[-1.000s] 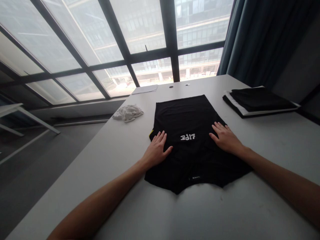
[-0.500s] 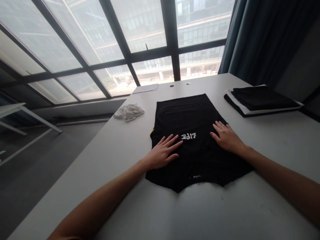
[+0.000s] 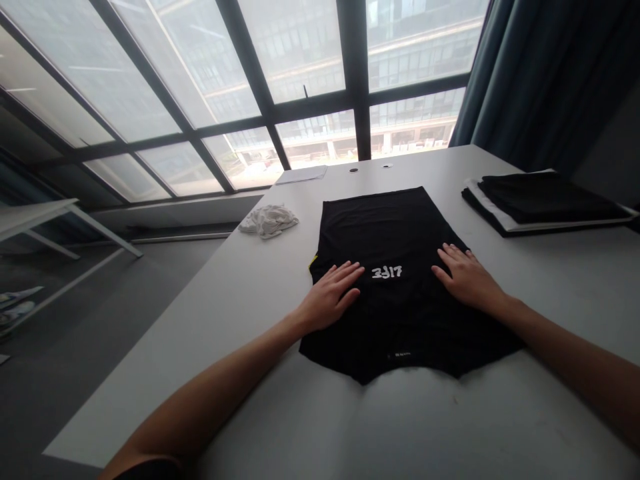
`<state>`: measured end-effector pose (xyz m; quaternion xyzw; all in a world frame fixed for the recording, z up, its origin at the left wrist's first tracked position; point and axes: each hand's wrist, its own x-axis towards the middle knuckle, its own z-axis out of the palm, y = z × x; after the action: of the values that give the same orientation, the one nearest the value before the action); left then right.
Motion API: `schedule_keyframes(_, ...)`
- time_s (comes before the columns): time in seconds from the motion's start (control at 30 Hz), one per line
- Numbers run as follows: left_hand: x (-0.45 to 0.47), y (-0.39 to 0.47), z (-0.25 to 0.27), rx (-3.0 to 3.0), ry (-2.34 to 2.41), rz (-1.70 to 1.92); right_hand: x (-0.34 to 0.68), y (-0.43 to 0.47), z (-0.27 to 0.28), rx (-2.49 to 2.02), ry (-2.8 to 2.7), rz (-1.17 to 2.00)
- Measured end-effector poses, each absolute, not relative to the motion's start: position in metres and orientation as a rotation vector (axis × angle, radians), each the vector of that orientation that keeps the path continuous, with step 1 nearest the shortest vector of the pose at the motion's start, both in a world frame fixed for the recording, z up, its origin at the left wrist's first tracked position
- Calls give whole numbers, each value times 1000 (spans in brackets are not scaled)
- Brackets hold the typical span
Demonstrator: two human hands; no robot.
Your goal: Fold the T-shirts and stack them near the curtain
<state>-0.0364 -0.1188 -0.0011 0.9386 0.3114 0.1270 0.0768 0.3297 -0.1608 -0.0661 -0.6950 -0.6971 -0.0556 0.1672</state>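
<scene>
A black sleeveless shirt (image 3: 385, 227) lies spread flat, its neckline toward me and white lettering upside down across its middle. A bit of yellow shows at its left edge. My left hand (image 3: 331, 297) rests on the left part of the shirt, fingers stretched out beside the lettering. On the right part lies my right hand (image 3: 467, 277), palm down with its fingers extended near the side edge. Neither hand grips the fabric.
The shirt is on a white table (image 3: 200, 333). Folded black and white cloths (image 3: 550, 197) are stacked at the right. A crumpled white cloth (image 3: 269, 221) and flat papers (image 3: 301, 175) sit toward the back left. Windows and a dark curtain (image 3: 520, 80) stand behind.
The view has turned slightly left, so everything sits further right. My left hand's fingers have drawn closer together. Both hands stay on the shirt, which lies as before.
</scene>
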Motion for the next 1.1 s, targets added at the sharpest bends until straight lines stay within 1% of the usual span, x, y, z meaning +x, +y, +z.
schedule_keyframes(0.07,-38,-111,-7,2765,1236,485,329,-161,-66,-1980,-1984,-160)
schedule_keyframes(0.1,-40,-107,-11,2741,1370,479,329,-161,-65,-1980,-1983,-159)
schedule_keyframes(0.17,-43,-99,-20,2709,1527,366,328,-161,-65,-1980,-1984,-154)
schedule_keyframes(0.23,-45,-94,-29,2700,1565,247,328,-161,-64,-1982,-1985,-147)
schedule_keyframes(0.4,-46,-92,-35,2714,1566,207,327,-162,-62,-2003,-1980,-142)
schedule_keyframes(0.53,-45,-96,-26,2754,1559,243,326,-162,-61,-2004,-1988,-135)
schedule_keyframes(0.67,-41,-108,-9,2934,1313,466,326,-162,-60,-2008,-1984,-136)
schedule_keyframes(0.73,-37,-113,-5,2936,1194,493,325,-162,-60,-2012,-1985,-135)
schedule_keyframes(0.93,-32,-116,-15,2855,1021,100,324,-162,-58,-2026,-1975,-112)
schedule_keyframes(1.1,-34,-115,-15,2840,1006,104,324,-161,-61,-2001,-1961,-120)
